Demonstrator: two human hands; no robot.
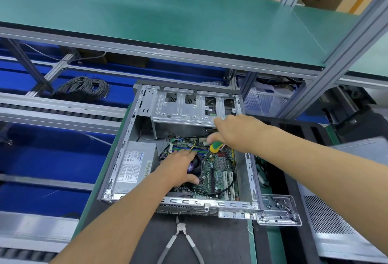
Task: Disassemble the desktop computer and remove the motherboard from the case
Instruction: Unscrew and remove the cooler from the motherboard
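An open desktop case (117, 158) lies on the bench with its side off. The green motherboard (218, 171) sits inside on the floor of the case. My left hand (178, 167) rests on the black CPU fan (196, 166), fingers spread over it. My right hand (235, 131) holds a green and yellow screwdriver (214, 147) that points down at the board beside the fan. A grey power supply (134, 165) fills the left of the case. A silver drive cage (189, 106) spans the far end.
Pliers with grey handles (182, 240) lie in front of the case. A metal bracket tray (279, 209) and a perforated side panel (329, 219) sit to the right. A coil of grey cable (84, 88) lies at the back left. A green shelf (168, 22) overhangs the bench.
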